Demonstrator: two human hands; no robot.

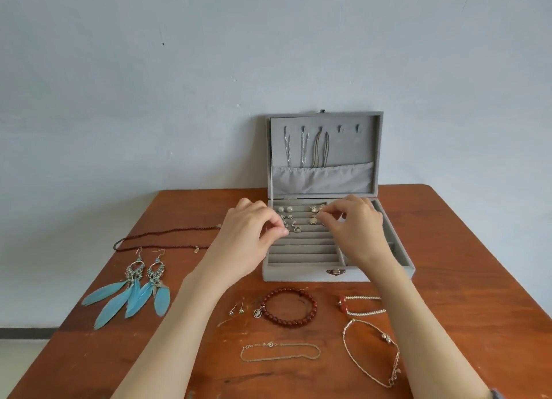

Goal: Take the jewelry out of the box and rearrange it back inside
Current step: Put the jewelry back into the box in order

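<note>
The grey box (pixel 301 274) sits open at the back of the counter (pixel 448 279), its lid (pixel 324 155) propped upright against the wall so the padded slots face the person and both hands can work over them. The left hand (pixel 254 234) hovers over the left end of the ring rows (pixel 301 249) with thumb and fingertips drawn together in a pinch; whatever it pinches is too small to make out, so I cannot tell if it grasps a piece or is just closing on one. The right hand (pixel 355 228) is curled over the upper right rows, fingertips nipping at a small piece near the studs (pixel 316 214), though its hold is likewise unclear. The upper rows carry pearl studs (pixel 285 209) and several small earrings or rings; the lower rows look bare, and the side compartments (pixel 394 246) are mostly hidden by the right wrist. In the lid, chains (pixel 304 147) hang from hooks with their ends tucked into the pouch (pixel 324 179), which keeps them from tangling. Laid out apart on the counter, likely so each can be picked up cleanly, are the feather earrings (pixel 134 291), a dark cord necklace (pixel 161 238), a red bead bracelet (pixel 288 307), two pins (pixel 236 310), a thin chain (pixel 280 352), a looped chain (pixel 373 354) and a red-and-white bracelet (pixel 361 306). Judging by this, small pieces are mid-handling while the larger ones wait outside.
</note>
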